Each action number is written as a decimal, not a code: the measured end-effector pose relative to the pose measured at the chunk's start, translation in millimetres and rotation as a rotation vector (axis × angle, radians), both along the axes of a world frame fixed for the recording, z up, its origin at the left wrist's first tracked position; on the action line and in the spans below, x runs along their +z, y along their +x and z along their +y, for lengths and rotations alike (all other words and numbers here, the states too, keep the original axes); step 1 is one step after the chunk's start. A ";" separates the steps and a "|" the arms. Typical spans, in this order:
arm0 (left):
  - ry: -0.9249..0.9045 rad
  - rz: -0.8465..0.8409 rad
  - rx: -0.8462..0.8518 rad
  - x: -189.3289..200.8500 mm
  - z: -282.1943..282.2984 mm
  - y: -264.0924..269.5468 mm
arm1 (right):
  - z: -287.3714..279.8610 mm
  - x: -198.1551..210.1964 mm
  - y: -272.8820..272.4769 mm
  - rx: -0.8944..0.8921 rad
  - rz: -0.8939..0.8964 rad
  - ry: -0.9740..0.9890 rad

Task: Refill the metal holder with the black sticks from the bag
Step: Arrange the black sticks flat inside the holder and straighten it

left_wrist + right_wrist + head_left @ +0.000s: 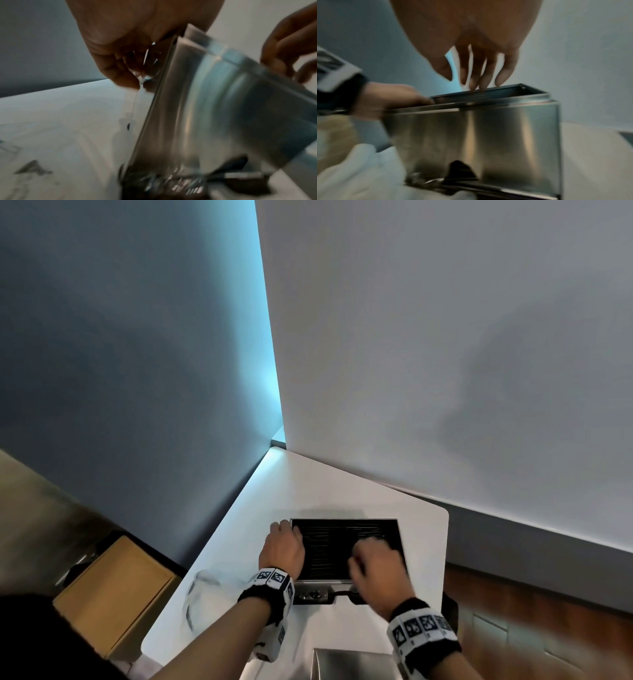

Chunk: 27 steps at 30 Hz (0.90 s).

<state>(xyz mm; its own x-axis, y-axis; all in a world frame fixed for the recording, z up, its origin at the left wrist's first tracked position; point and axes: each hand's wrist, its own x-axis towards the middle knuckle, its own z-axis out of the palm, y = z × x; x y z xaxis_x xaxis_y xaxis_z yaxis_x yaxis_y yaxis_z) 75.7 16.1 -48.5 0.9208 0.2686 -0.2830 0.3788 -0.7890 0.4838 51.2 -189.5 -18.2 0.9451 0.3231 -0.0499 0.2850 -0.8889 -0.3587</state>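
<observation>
**Ana:** Metal holder point(346, 549) first, in the head view: it stands low and centre in the frame on the white surface point(342, 484), open on top, dark rows of black sticks point(329, 546) showing inside. The left hand point(282, 546) sits at its left rim, the right hand point(375, 563) over its lower right part. A clear bag point(205, 594) lies at lower left, looking slack.

**Ben:** What could slip?

**Ana:** I'd judge the sticks are nearly level with the rim, so a hard press could skew a row or push some over the edge.

**Ben:** And the left wrist view?

**Ana:** Blurred. The holder's shiny wall point(197, 108) fills the middle; the left hand's grip point(120, 65) curls at the top edge, apparently clamped on the rim. If that hold loosens, the holder may tip or slide.

**Ben:** The right wrist view?

**Ana:** The right hand's fingers point(488, 75) hang straight and apart, tips touching the far rim at upper centre, clamped on nothing. That thin edge could catch a fingertip, I'd guess.
</observation>
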 end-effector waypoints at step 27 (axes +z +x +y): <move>0.007 -0.105 0.027 -23.7 -9.1 8.5 | 31.1 -37.1 9.1 -0.009 0.207 -0.086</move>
